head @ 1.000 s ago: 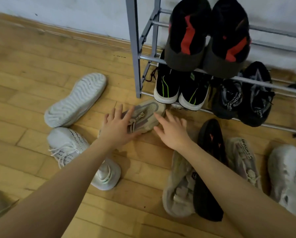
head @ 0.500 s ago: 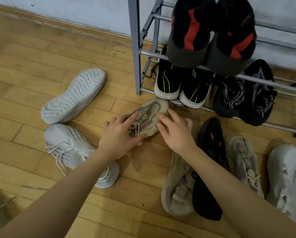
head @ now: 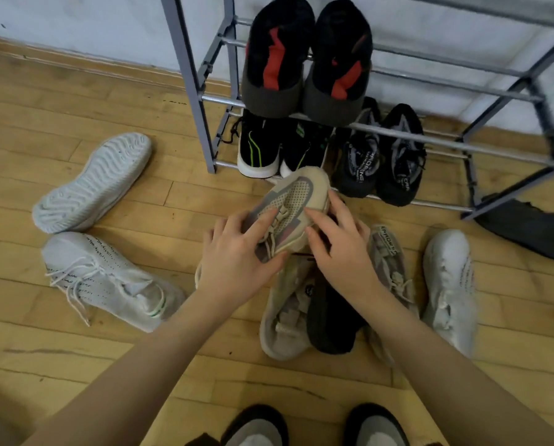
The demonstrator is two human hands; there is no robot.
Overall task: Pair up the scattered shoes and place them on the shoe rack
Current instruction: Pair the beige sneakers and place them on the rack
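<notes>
The left hand (head: 237,262) and right hand (head: 340,249) together grasp the beige sneaker (head: 293,206), hiding its heel, now lifted off the floor (head: 172,194) toward the shoe rack (head: 462,143) ahead, above a beige and black shoe pile (head: 288,320) partly covered by the right forearm.

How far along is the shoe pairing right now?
Done: three pairs sit on the shoe rack. In hand: left hand and right hand hold a beige sneaker. Left: white sneakers, more beige and black shoes on the floor.
</notes>
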